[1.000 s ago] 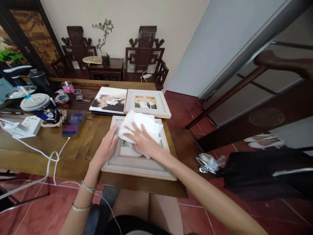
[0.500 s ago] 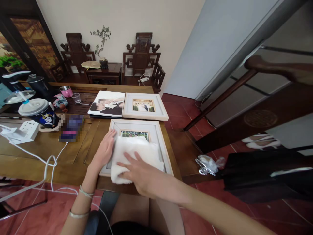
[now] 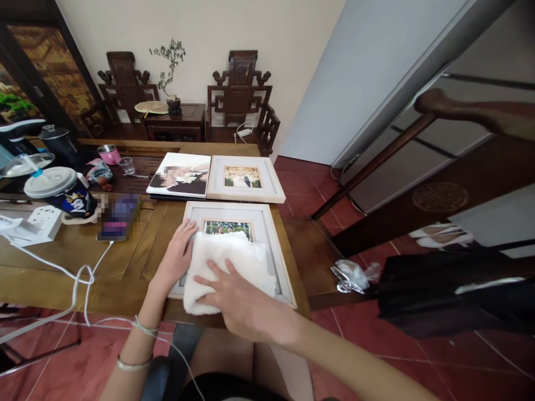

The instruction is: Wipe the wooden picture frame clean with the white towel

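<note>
Your right hand (image 3: 238, 298) flat, fingers spread, pressing white cloth (image 3: 228, 267) on near picture frame (image 3: 267, 234) at table (image 3: 125, 262) edge. Left hand (image 3: 175, 259) open, steadying frame's left side.

home, sitting rm | 2 carved chairs (image 3: 240, 89) | bonsai (image 3: 169, 67) | framed photos (image 3: 244, 178)

No text, label, brand or number can be read anywhere in the scene. The dark cup (image 3: 69, 196) at the far left of the table (image 3: 125, 262) carries a printed cartoon figure but no legible words. The flat thing (image 3: 119, 217) right of it is blurred out, as is part of the unframed photo print (image 3: 179, 175) farther back.
</note>
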`<state>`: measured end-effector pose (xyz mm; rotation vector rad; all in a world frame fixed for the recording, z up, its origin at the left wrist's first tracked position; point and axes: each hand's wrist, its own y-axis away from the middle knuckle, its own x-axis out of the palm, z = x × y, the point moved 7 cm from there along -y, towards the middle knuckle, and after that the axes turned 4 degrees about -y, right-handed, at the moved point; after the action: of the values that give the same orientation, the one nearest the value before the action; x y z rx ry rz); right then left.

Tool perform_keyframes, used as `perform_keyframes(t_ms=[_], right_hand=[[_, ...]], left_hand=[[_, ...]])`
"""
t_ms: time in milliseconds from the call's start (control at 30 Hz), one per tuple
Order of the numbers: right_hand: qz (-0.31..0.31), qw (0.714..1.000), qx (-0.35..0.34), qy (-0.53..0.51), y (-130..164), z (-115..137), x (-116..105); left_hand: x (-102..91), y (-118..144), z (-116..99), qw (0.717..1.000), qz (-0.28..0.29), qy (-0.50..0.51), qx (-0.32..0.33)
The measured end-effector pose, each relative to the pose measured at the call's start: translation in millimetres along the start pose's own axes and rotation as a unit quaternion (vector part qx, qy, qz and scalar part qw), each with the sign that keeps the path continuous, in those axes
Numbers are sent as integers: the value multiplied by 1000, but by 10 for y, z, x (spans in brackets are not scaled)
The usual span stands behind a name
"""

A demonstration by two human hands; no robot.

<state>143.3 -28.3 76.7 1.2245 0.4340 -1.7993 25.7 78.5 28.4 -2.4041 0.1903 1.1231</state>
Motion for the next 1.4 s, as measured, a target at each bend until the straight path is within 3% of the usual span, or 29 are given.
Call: perform_keyframes(t_ms=[100,333,467,667,767,900,1033,1133,1300,1400], right_hand=[[-18,999,23,-20,92,-54,80],[-45,980,192,-31,868,-479,-16],[-98,973,211,10,902,-744,-96],[-213,943,234,103,464,-1249,-352],[-258,930,231,120,71,-1285,-562],[-216,954,128,167,-608,-1010,-665],[-173,960,131,177,-908,-963,-628],[-165,958,162,167,-760,-1107,-628],[-151,947,236,157,-112,-1481,-698],[-143,940,268,156,242,-1555,-687]], left_hand=[[4,1,3,1000,10,7,6],[32,10,-16,999,26,-19,27],[54,9,-14,998,41,-35,37],[69,8,-3,998,33,-40,37],[53,9,-4,999,18,-30,27],[16,10,26,1000,0,-16,5],[16,3,68,1000,-2,-10,-6],[28,-4,57,1000,-4,-4,10],[35,-7,48,1000,-2,-13,9],[31,-3,40,1000,-5,-14,9]])
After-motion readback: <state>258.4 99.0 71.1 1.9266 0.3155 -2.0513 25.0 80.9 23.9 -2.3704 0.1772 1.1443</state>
